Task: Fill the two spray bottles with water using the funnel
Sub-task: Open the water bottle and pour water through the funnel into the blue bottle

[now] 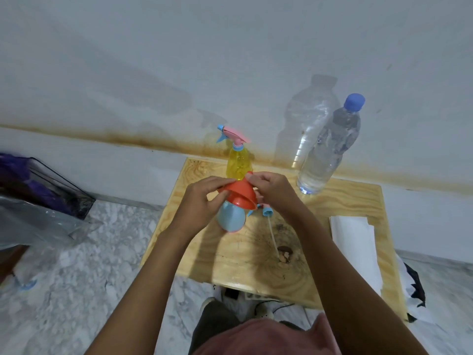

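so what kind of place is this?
Probably a home room, not a lab: small wooden table against a stained white wall, marble-pattern floor, and a plastic-lined bin beside it.

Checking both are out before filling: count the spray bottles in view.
2. The yellow bottle stands at the table's far edge, sprayer on. The blue bottle sits under the funnel, which both hands hold.

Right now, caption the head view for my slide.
Both hands, left and right, seat the orange funnel on the blue spray bottle.
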A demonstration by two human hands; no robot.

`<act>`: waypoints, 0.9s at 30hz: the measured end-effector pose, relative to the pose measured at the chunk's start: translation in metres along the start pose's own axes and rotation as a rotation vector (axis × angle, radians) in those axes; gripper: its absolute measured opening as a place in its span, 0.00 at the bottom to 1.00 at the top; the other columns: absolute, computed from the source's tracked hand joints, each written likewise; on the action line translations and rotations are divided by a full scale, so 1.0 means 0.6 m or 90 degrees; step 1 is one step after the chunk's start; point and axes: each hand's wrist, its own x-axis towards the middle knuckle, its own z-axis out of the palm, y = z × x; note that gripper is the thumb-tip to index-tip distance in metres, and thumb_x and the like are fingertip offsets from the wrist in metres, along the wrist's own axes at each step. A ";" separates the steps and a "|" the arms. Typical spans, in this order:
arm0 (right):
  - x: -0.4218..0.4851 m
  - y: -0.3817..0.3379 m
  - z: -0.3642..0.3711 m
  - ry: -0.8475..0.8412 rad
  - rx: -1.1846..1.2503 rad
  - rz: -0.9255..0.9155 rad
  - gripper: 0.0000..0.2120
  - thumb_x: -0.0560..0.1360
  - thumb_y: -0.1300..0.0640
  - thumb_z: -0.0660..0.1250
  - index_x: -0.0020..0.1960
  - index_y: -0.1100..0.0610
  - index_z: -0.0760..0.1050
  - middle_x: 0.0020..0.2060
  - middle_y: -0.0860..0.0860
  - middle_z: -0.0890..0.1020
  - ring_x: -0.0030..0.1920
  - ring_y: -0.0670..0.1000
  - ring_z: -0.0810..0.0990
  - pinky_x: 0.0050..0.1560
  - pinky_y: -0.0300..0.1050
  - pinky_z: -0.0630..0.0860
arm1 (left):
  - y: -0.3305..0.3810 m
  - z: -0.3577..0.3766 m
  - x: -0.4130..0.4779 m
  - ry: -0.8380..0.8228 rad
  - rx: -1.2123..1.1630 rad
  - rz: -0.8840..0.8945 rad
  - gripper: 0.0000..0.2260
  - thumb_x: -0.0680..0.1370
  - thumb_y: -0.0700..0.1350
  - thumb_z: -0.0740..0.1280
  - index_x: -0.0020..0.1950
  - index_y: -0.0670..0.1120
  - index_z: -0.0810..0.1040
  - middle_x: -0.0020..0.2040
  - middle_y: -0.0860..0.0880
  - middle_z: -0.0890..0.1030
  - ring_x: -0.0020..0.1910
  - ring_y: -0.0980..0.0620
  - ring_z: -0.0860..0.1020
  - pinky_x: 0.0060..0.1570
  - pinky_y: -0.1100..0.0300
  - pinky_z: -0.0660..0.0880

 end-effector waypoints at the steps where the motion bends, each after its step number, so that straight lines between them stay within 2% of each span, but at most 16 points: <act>1: -0.005 -0.003 0.003 0.000 0.013 0.008 0.11 0.79 0.54 0.67 0.51 0.62 0.81 0.43 0.53 0.83 0.35 0.45 0.81 0.34 0.35 0.79 | 0.003 -0.001 0.001 0.015 -0.002 -0.016 0.13 0.76 0.34 0.71 0.58 0.46 0.84 0.50 0.57 0.83 0.49 0.67 0.80 0.53 0.70 0.75; 3: -0.012 -0.006 0.005 -0.009 0.048 0.033 0.14 0.80 0.52 0.65 0.56 0.62 0.80 0.42 0.53 0.83 0.32 0.45 0.82 0.34 0.37 0.80 | 0.008 -0.003 0.006 0.051 -0.027 -0.064 0.10 0.77 0.35 0.71 0.56 0.45 0.85 0.48 0.56 0.85 0.46 0.69 0.80 0.49 0.72 0.75; 4: -0.015 -0.005 0.003 -0.022 0.061 0.044 0.16 0.80 0.50 0.65 0.60 0.61 0.79 0.43 0.52 0.83 0.32 0.46 0.82 0.38 0.40 0.81 | 0.011 -0.004 0.009 0.066 -0.040 -0.090 0.09 0.77 0.37 0.71 0.55 0.45 0.86 0.46 0.59 0.84 0.45 0.69 0.81 0.48 0.73 0.75; 7: -0.021 0.007 -0.011 -0.080 0.065 0.042 0.21 0.78 0.46 0.68 0.68 0.51 0.73 0.47 0.53 0.85 0.39 0.53 0.85 0.50 0.52 0.81 | 0.010 -0.007 0.014 0.081 -0.031 -0.157 0.07 0.77 0.41 0.72 0.53 0.46 0.86 0.39 0.63 0.82 0.38 0.70 0.80 0.42 0.74 0.74; 9: -0.025 0.016 -0.016 -0.106 0.032 0.004 0.20 0.76 0.49 0.71 0.67 0.50 0.74 0.49 0.55 0.86 0.46 0.57 0.86 0.52 0.54 0.82 | 0.006 -0.006 0.015 0.083 -0.030 -0.194 0.07 0.77 0.43 0.72 0.53 0.44 0.86 0.38 0.61 0.82 0.35 0.70 0.79 0.39 0.75 0.73; 11: -0.025 0.025 -0.012 -0.087 0.013 -0.022 0.16 0.77 0.53 0.71 0.64 0.53 0.78 0.48 0.58 0.86 0.47 0.60 0.85 0.52 0.54 0.83 | 0.002 -0.007 0.017 0.070 -0.060 -0.234 0.07 0.76 0.45 0.73 0.52 0.45 0.87 0.37 0.55 0.83 0.36 0.64 0.81 0.42 0.69 0.77; 13: -0.023 0.029 -0.005 -0.045 0.024 -0.015 0.12 0.78 0.55 0.69 0.61 0.54 0.79 0.45 0.59 0.86 0.43 0.58 0.84 0.51 0.54 0.83 | -0.002 -0.010 0.018 0.042 -0.118 -0.262 0.04 0.75 0.47 0.74 0.50 0.50 0.86 0.36 0.50 0.84 0.38 0.53 0.83 0.46 0.57 0.82; 14: -0.021 0.031 -0.003 -0.029 0.030 -0.008 0.11 0.78 0.55 0.69 0.60 0.53 0.79 0.42 0.58 0.86 0.41 0.56 0.83 0.51 0.53 0.83 | -0.004 -0.013 0.019 0.030 -0.147 -0.269 0.04 0.76 0.47 0.74 0.50 0.53 0.85 0.37 0.48 0.85 0.40 0.50 0.84 0.47 0.54 0.82; 16: -0.015 0.032 0.000 -0.013 0.033 0.005 0.13 0.78 0.53 0.69 0.62 0.54 0.79 0.40 0.56 0.86 0.41 0.56 0.85 0.49 0.52 0.84 | -0.005 -0.018 0.018 0.016 -0.194 -0.285 0.06 0.77 0.47 0.72 0.53 0.53 0.84 0.39 0.48 0.86 0.41 0.49 0.85 0.46 0.56 0.83; 19: -0.003 0.033 0.006 -0.010 0.041 0.027 0.15 0.78 0.52 0.69 0.64 0.55 0.78 0.41 0.57 0.86 0.41 0.54 0.86 0.46 0.49 0.84 | -0.009 -0.022 0.016 0.026 -0.225 -0.302 0.08 0.79 0.43 0.70 0.57 0.48 0.83 0.39 0.50 0.85 0.36 0.55 0.84 0.44 0.60 0.83; 23: 0.004 0.034 0.020 -0.008 0.049 0.053 0.15 0.78 0.52 0.68 0.63 0.56 0.78 0.33 0.52 0.84 0.34 0.47 0.85 0.41 0.43 0.84 | -0.025 -0.021 0.015 0.040 -0.223 -0.317 0.05 0.79 0.42 0.69 0.51 0.52 0.83 0.38 0.49 0.85 0.38 0.51 0.84 0.44 0.57 0.83; 27: 0.012 0.045 0.028 0.002 0.045 0.062 0.15 0.79 0.52 0.68 0.63 0.57 0.78 0.34 0.52 0.84 0.34 0.47 0.85 0.42 0.46 0.84 | -0.037 -0.013 0.017 0.050 -0.212 -0.338 0.05 0.79 0.41 0.69 0.53 0.47 0.83 0.35 0.51 0.85 0.36 0.54 0.84 0.40 0.61 0.83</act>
